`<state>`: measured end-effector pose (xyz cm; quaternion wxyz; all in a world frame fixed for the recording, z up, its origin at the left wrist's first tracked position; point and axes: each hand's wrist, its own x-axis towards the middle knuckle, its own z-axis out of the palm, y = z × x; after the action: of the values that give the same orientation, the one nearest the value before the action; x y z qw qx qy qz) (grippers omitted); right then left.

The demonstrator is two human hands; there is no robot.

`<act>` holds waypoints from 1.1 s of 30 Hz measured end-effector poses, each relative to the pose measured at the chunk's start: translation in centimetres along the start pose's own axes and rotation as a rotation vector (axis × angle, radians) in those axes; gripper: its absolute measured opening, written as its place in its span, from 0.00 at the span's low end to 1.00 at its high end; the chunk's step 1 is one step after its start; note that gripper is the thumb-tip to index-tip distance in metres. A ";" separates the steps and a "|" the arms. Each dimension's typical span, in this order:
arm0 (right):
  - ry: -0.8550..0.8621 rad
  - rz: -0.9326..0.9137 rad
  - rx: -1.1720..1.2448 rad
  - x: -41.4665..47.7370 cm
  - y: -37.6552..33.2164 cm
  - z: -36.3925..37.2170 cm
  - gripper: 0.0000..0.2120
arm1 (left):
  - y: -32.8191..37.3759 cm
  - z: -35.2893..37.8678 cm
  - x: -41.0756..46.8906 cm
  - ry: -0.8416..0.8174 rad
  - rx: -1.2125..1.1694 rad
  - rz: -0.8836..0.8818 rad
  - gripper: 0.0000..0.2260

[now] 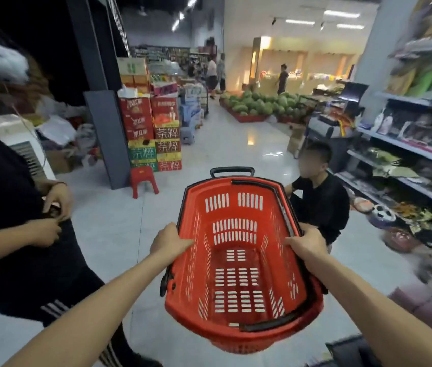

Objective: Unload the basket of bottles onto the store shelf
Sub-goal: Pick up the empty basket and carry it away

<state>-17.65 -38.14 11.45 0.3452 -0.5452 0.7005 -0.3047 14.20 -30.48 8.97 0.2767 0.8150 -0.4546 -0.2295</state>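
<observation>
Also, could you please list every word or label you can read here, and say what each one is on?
"冰红茶": on the red cartons in the stack left of the aisle.
"茶粹": on the lower cartons of that stack, yellow, green and red.
Unreadable: print on the uppermost cartons and on the packages along the store shelf, all blurred.
None visible on the red basket.

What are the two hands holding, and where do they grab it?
The red basket: the left hand holds its left rim, the right hand its right rim.
</observation>
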 end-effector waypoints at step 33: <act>-0.039 -0.111 -0.042 61.3 -36.2 13.0 0.17 | 25.6 -6.6 67.6 0.186 0.071 0.102 0.15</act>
<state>2.75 -106.48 23.78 0.3298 -0.5961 0.6687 -0.2978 35.15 -98.63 22.42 0.3001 0.8178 -0.4757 -0.1221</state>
